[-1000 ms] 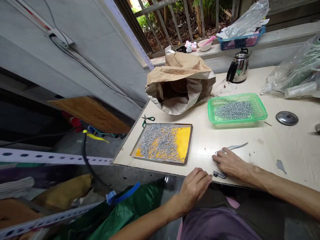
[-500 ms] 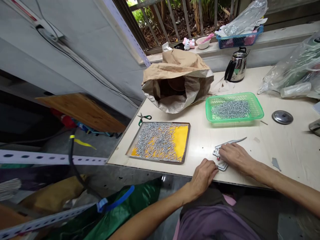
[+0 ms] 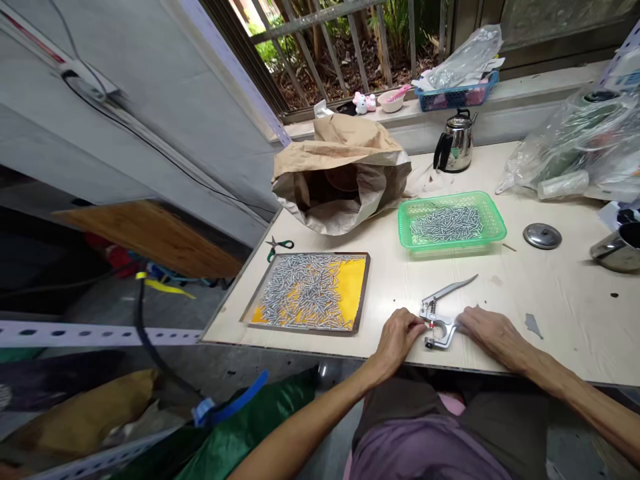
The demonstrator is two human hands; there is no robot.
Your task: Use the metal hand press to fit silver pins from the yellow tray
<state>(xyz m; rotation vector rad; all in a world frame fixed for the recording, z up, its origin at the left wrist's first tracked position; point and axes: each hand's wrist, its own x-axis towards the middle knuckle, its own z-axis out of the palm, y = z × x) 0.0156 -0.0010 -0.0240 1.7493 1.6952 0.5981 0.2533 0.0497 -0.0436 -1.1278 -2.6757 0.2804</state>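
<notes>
A silver hand press tool lies on the table near its front edge, its long handle lifted away from the frame. My left hand is at the tool's left side, fingers pinched close to its jaw; whatever they hold is too small to make out. On the right, my right hand has its fingers closed around the end of the tool's frame. To the left, a shallow tray with a yellow bottom bears many small metal pins. Behind the tool, a green basket holds more of these pins.
Scissors lie behind the tray. A brown paper bag stands open at the back, with a steel kettle further right. A round metal lid and a grey scrap are on the right side.
My right hand has moved from over the tool to its right end, and the handle now stands wider open. My left hand stays by the jaw. The view has shifted slightly.
</notes>
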